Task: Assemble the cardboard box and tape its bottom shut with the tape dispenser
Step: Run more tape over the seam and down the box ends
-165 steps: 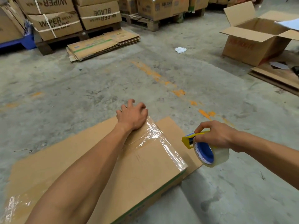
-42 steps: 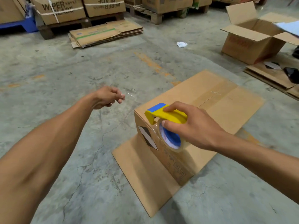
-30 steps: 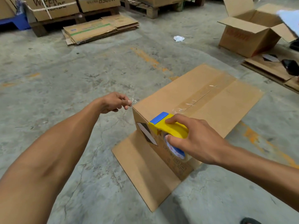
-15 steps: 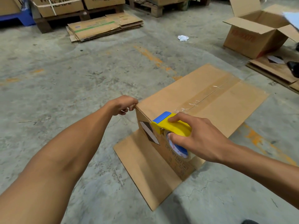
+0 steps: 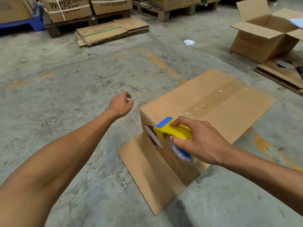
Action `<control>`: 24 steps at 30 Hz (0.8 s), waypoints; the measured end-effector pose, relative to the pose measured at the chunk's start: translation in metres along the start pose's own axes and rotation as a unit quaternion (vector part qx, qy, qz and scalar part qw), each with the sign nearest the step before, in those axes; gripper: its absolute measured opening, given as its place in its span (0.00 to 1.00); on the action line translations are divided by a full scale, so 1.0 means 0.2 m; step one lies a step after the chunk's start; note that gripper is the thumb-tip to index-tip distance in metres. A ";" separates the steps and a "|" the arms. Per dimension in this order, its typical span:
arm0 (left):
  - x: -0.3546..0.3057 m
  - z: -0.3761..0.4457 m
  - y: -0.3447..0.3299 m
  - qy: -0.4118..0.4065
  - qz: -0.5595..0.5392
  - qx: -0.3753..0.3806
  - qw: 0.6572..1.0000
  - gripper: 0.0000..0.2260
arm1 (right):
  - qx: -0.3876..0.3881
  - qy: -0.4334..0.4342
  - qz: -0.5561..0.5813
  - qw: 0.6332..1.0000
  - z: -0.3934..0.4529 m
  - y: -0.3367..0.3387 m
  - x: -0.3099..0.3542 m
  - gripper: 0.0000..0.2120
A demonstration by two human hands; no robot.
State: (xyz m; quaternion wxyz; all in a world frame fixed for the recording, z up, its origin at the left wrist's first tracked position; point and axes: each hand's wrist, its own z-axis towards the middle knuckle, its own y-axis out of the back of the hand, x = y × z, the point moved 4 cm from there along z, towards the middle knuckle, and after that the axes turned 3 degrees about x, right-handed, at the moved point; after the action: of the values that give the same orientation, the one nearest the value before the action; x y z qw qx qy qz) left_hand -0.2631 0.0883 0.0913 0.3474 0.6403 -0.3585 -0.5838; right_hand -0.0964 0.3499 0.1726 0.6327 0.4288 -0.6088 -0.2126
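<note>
Here, nearest the camera, the right hand (image 5: 199, 143) comes in from four o'clock and grips the yellow plastic tape dispenser with a blue front edge (image 5: 172, 131), forefinger laid along its top and thumb against the clear tape roll (image 5: 181, 153) beneath. The dispenser sits against the near upper edge of the brown cardboard box (image 5: 213, 112), which stands bottom-up on the grey concrete floor (image 5: 82, 95) at about two o'clock from the frame's centre, one loose flap (image 5: 147, 174) lying flat on the floor at five o'clock.

A strip of clear tape (image 5: 218, 97) runs along the centre seam of the upturned bottom, from the far edge toward the dispenser. Judging by that, the step in hand is finishing the seam strip: the next move likely calls for dragging the dispenser down over the near face and tearing the tape on the blade, then pressing the end flat.

The left hand (image 5: 121, 104), at ten o'clock from the dispenser, hangs just beside the box's near corner without touching it, fingers loosely curled; whether anything thin is pinched there I cannot tell.

Farther off, flattened cardboard sheets (image 5: 111, 31) lie at twelve o'clock before stacked cartons on wooden pallets (image 5: 70, 9), and an open brown cardboard carton (image 5: 265, 35) stands at one o'clock.
</note>
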 end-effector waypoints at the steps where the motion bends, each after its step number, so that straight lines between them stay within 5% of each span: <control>1: -0.04 -0.04 0.00 -0.060 -0.007 -0.047 0.997 0.15 | -0.001 0.002 -0.002 1.000 0.00 0.00 0.00 0.16; 6: -0.25 -0.36 -0.21 -0.357 0.147 -0.002 0.923 0.28 | 0.001 0.008 -0.031 0.999 0.03 0.00 0.02 0.15; 11: -0.17 -0.46 -0.30 -0.357 0.268 0.003 0.895 0.33 | -0.003 0.028 -0.050 0.998 0.03 0.01 0.05 0.15; 24: -0.16 -0.43 -0.34 -0.372 0.307 -0.041 0.875 0.35 | 0.074 0.012 -0.067 0.995 -0.08 0.11 0.03 0.15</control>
State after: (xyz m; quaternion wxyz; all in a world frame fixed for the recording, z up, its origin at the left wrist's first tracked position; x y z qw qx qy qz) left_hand -0.1766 0.1520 0.0552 0.3759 0.2195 -0.6156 -0.6569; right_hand -0.0854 0.3615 0.1944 0.5908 0.5170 -0.5850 -0.2034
